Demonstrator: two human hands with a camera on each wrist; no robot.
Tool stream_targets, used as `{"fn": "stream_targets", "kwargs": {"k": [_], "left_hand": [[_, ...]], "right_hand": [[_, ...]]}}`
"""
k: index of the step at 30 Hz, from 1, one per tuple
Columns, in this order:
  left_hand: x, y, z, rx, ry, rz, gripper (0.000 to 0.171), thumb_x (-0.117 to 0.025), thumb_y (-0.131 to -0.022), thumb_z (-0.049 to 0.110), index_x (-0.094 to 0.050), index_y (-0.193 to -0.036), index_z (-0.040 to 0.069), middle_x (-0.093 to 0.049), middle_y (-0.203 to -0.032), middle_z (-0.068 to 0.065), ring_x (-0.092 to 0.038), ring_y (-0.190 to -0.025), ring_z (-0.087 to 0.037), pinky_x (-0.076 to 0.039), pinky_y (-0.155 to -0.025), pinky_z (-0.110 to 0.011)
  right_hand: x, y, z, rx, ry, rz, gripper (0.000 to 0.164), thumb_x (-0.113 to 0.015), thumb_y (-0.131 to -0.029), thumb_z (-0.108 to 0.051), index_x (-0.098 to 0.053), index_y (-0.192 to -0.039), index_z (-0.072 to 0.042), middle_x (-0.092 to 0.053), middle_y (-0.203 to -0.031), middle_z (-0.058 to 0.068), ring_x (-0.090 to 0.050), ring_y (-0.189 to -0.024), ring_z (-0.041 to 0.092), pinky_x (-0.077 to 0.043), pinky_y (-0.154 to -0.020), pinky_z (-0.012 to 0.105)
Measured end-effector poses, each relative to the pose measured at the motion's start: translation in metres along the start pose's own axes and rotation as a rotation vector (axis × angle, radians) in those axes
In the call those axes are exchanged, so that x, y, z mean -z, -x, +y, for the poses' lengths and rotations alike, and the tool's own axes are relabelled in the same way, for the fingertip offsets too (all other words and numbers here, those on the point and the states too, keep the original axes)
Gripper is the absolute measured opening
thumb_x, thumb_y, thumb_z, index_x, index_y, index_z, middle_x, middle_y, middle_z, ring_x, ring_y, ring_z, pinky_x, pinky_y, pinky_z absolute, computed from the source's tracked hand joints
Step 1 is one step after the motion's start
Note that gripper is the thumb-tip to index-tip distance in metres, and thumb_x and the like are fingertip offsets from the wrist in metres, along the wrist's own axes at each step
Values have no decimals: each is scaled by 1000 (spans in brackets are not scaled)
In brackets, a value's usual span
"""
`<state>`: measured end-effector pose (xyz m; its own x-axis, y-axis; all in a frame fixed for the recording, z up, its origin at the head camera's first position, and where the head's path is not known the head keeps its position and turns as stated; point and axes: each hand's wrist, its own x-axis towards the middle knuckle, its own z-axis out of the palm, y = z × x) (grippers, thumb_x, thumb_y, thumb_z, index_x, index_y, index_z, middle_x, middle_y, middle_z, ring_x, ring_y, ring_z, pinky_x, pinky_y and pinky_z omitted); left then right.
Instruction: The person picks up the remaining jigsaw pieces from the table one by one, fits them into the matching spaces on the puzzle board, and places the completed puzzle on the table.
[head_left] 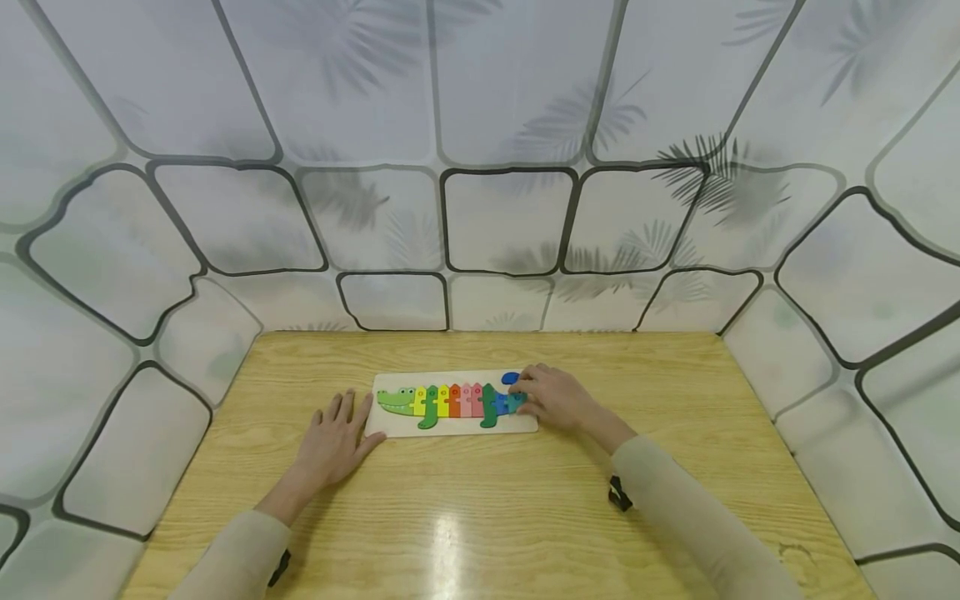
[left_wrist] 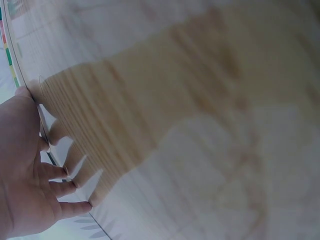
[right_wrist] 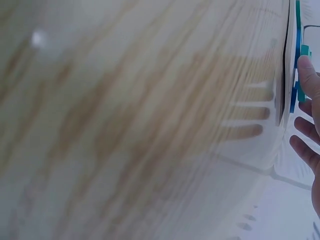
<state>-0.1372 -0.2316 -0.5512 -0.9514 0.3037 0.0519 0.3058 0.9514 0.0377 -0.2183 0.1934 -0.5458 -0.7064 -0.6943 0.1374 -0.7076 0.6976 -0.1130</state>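
A crocodile jigsaw puzzle with brightly coloured pieces point(head_left: 455, 402) lies on a pale wooden board point(head_left: 457, 427) in the head view. My right hand point(head_left: 558, 398) is over the board's right end and pinches a teal puzzle piece point(right_wrist: 304, 51) between thumb and finger, by the blue tail piece point(head_left: 502, 405). That teal piece sits slightly raised and askew in the right wrist view. A dark blue oval shape point(head_left: 511, 378) shows at the board's upper right corner, partly behind the fingers. With fingers spread, my left hand point(head_left: 332, 446) rests on the table, thumb at the board's left edge.
The wood-grain table point(head_left: 450, 500) extends around the board. Pale patterned walls point(head_left: 498, 221) rise at the back and both sides. Dark straps point(head_left: 618, 493) show at the sleeves.
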Motion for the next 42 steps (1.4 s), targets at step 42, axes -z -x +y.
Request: {"fn": "stream_targets", "kwargs": {"k": [42], "left_hand": [[-2, -2, -2, -10, -20, 6, 78, -56, -105, 55, -40, -163, 6, -42, -162, -33, -44, -148, -53, -44, -111, -71]], "right_hand": [[4, -9, 4, 29, 37, -61, 33, -74, -98, -38, -75, -128, -23, -68, -127, 5, -65, -114, 23, -58, -97, 41]]}}
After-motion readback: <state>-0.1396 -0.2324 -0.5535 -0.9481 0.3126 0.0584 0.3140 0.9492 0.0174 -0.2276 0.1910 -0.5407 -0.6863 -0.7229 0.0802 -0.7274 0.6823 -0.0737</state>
